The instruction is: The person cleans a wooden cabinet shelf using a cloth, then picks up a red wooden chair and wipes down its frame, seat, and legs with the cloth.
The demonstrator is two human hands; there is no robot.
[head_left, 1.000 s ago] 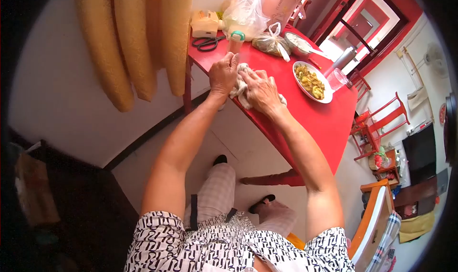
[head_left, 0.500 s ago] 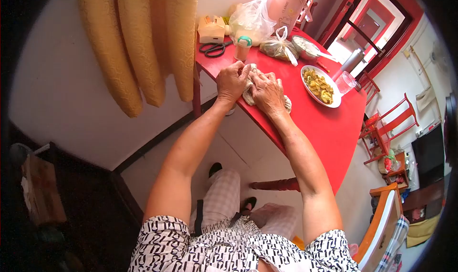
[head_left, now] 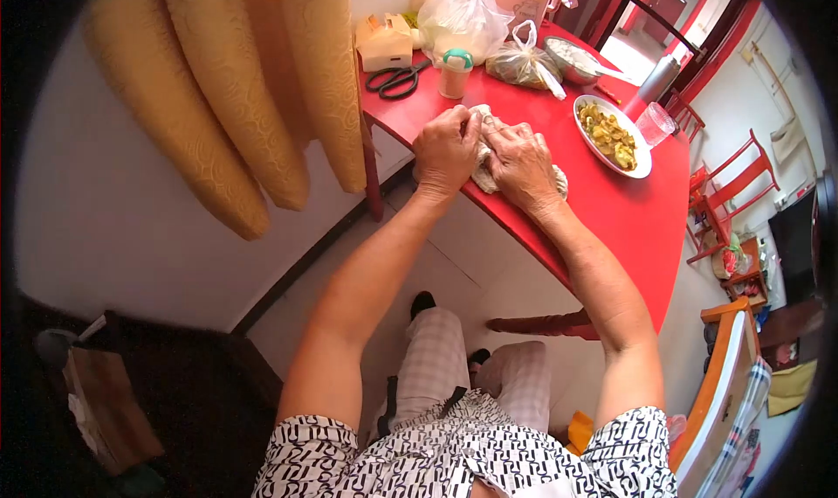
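Note:
A pale, crumpled cloth (head_left: 484, 178) lies on the red table (head_left: 602, 227) at its near edge. My left hand (head_left: 445, 149) is closed on the cloth's left side, with its fingers curled. My right hand (head_left: 524, 168) presses down on the cloth with bent fingers, and a bunched end of it shows beyond my wrist. Both hands hide much of the cloth. Just past my left hand stands a small container with a green lid (head_left: 455, 75). Black-handled scissors (head_left: 397, 81) lie to the left of it.
Behind are an open cardboard box (head_left: 384, 44), a white plastic bag (head_left: 463, 27), a tied clear bag (head_left: 524, 66) and a metal bowl (head_left: 572, 60). To the right are a plate of yellowish food (head_left: 644, 164), a clear cup (head_left: 656, 124) and a bottle (head_left: 658, 79). Yellow curtains (head_left: 201, 105) hang at left.
The view has shifted, so the table and its things appear farther right. Both hands stay on the cloth at the table's edge, with little change in their grip.

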